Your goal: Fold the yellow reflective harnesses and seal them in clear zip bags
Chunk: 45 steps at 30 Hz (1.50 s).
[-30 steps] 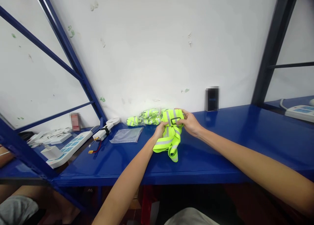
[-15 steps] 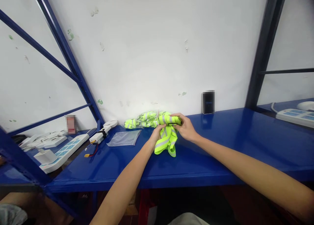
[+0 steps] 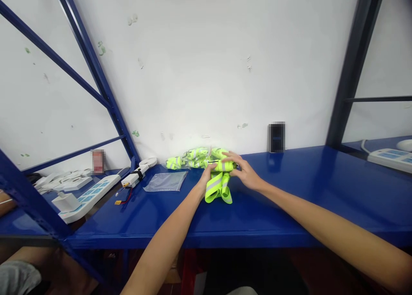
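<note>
Between my hands is a neon-yellow reflective vest point(image 3: 214, 187) with silver stripes, its upper part rolled up and its loose end hanging in loops toward the table. My left hand point(image 3: 206, 177) grips the left end of the roll, thumb on top. My right hand point(image 3: 243, 170) is wrapped round the right end, fingers curved over it. Behind the roll, against the wall, lie several more bundled yellow vests point(image 3: 195, 154), some in clear plastic. A flat clear plastic bag point(image 3: 165, 181) rests on the table left of my left hand.
The blue table point(image 3: 289, 192) meets a white wall. On its left lie a small white fan point(image 3: 148, 162) and a battery pack with wires point(image 3: 128, 181). A dark box point(image 3: 277, 137) stands at the back. Power strips point(image 3: 93, 196) flank both sides. A person's knee point(image 3: 28, 260) shows lower left.
The rolled part has turned in my hands and sits slightly lower. My right fingers have shifted over its top, and the hanging end has changed shape. The whole view has shifted a little.
</note>
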Motion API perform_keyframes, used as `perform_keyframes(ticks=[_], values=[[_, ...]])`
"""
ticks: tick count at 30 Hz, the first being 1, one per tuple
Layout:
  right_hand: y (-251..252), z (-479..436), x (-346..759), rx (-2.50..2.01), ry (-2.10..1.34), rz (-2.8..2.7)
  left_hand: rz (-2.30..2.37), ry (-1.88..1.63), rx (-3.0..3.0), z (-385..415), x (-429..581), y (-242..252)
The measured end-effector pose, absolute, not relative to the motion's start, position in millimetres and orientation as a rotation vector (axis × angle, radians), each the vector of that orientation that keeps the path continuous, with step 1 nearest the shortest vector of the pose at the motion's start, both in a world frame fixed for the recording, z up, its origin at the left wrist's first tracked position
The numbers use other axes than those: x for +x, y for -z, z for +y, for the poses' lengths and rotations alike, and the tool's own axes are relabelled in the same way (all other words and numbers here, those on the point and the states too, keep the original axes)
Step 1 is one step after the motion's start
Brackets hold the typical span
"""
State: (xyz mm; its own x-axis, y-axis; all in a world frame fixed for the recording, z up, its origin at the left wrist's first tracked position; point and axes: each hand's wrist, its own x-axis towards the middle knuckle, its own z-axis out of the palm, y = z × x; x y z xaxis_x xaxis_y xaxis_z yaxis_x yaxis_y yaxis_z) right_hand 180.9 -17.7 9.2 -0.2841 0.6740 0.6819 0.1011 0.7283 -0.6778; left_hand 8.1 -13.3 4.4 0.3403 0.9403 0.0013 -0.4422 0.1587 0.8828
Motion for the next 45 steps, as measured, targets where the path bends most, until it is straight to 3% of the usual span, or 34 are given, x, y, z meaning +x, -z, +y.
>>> perform_keyframes(ticks=[7, 14, 24, 35, 45], values=[[-16.0, -13.2, 181.3, -0.734, -1.429, -1.362, 0.604, -1.328, 1.011, -17.6, 7.3, -8.6], [-20.9, -24.4, 181.1, -0.589, -1.578, -1.448, 0.555, -1.240, 1.126, -14.7, 1.7, -10.4], [-15.1, -19.2, 176.2, -0.666, -1.130, -1.513, 0.570, -1.325, 1.022, -12.0, 7.1, -5.2], [-16.0, -13.3, 184.0, -0.694, -0.720, -1.438, 0.755, -0.918, 1.293, -20.3, 18.1, 1.1], [-10.9, -14.9, 190.0, -0.795, -0.354, -1.685, 0.797, -0.908, 1.264, -22.0, 14.0, -0.7]])
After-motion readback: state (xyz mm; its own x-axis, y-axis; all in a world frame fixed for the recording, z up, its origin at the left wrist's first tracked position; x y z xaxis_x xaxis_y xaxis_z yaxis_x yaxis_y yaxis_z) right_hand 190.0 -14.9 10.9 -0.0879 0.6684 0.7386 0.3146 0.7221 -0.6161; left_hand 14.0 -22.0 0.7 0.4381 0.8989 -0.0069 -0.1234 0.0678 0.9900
